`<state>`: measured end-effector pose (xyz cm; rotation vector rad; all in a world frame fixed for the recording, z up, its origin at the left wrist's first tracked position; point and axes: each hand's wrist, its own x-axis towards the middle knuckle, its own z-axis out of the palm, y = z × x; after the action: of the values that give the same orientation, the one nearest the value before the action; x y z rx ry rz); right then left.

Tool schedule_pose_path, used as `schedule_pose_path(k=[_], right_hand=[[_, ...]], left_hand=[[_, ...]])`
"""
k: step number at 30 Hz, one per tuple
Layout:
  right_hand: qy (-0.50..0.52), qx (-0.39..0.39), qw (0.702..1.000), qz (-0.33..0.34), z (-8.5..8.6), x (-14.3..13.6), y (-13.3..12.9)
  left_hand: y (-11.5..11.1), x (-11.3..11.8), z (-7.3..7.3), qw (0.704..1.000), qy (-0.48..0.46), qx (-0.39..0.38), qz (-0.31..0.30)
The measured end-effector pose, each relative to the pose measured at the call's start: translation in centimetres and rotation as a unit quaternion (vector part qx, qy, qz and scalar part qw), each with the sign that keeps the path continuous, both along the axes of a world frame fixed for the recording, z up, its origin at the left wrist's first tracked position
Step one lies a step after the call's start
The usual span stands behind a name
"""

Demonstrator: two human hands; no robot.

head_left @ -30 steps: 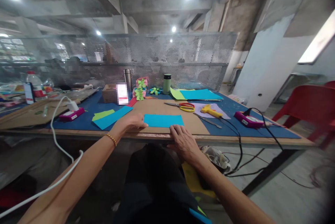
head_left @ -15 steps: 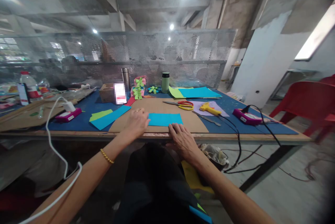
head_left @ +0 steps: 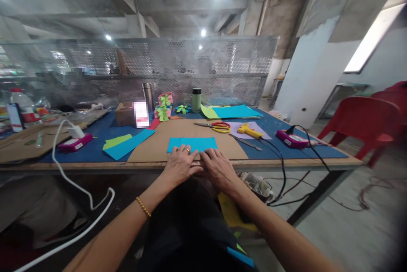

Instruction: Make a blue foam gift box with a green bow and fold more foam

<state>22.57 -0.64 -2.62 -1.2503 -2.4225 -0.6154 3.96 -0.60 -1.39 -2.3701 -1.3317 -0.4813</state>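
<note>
A blue rectangular sheet (head_left: 192, 141) lies on a brown cardboard (head_left: 143, 152) at the table's near edge; whether it is paper or felt I cannot tell. My left hand (head_left: 180, 162) curls its fingers over the sheet's near edge, left of the middle, with its thumb pointing right. Close beside it, my right hand (head_left: 218, 166) has its bent fingers on the same edge towards the right corner. Both hands grip that edge, and the fingers hide part of it. Red-and-yellow scissors (head_left: 219, 126) lie behind the sheet on the cardboard.
To the right are a yellow glue gun (head_left: 249, 131) on a lilac sheet, a metal blade-like tool (head_left: 246, 142) and a purple power box (head_left: 291, 139) with black cables. Blue and green strips (head_left: 129, 145) lie left. A green bottle (head_left: 196, 101) and more sheets (head_left: 235, 112) stand behind.
My left hand has moved from the sheet's left end to its near edge, beside my right hand. The whole view has shifted slightly; the sheet's left part is now uncovered.
</note>
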Motion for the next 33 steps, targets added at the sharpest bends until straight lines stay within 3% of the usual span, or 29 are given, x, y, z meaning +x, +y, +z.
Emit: schedule_pose_path(k=[12, 20, 24, 27, 33], right_hand=[[-0.02, 0.03, 0.999, -0.023, 0.7, 5.2, -0.9], [0.041, 0.007, 0.997, -0.063, 3.0, 3.0, 0.3], [0.121, -0.163, 0.975, -0.09, 4.9, 1.7, 3.3], [0.105, -0.277, 0.95, -0.098, 6.3, 1.6, 5.2], [0.126, -0.446, 0.879, -0.111, 7.2, 1.1, 6.7]], left_hand=[[-0.2, 0.3, -0.7, 1.0, -0.015, 0.018, 0.013], [-0.1, 0.8, -1.1, 1.0, 0.002, 0.028, 0.002], [-0.2, 0.9, -1.0, 1.0, 0.009, 0.027, 0.009], [-0.4, 1.0, -1.2, 0.999, -0.006, 0.028, 0.015], [-0.7, 1.3, -1.5, 0.999, -0.033, 0.019, 0.019]])
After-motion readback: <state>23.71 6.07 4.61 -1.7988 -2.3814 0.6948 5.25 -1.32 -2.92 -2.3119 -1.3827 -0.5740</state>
